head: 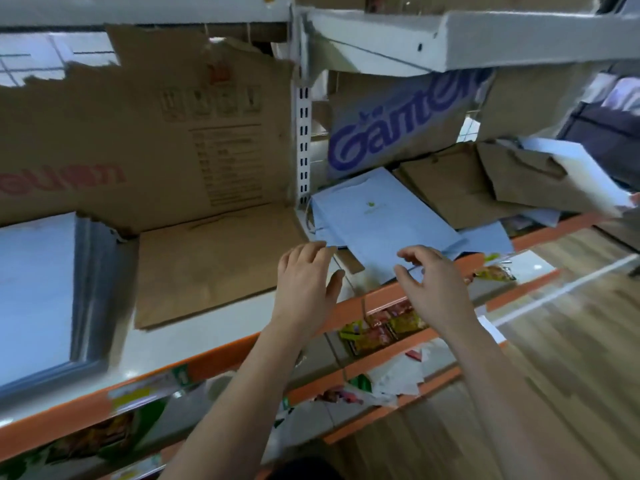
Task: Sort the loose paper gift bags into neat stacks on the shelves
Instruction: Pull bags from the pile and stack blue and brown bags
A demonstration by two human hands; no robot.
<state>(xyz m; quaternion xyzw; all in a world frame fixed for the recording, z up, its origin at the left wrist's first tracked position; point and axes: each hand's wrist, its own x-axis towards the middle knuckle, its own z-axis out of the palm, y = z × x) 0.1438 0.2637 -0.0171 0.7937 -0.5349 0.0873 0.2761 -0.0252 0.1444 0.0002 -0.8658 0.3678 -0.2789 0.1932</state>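
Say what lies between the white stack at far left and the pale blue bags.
Head view: a flat brown sheet lies on the shelf between the white stack and the pale blue bags; a white slotted upright stands beside the bags.

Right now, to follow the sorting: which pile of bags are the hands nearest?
The pale blue pile with the green logo: left hand and right hand are at its front edge. The brown bags lie farther right, the big pale stack far left.
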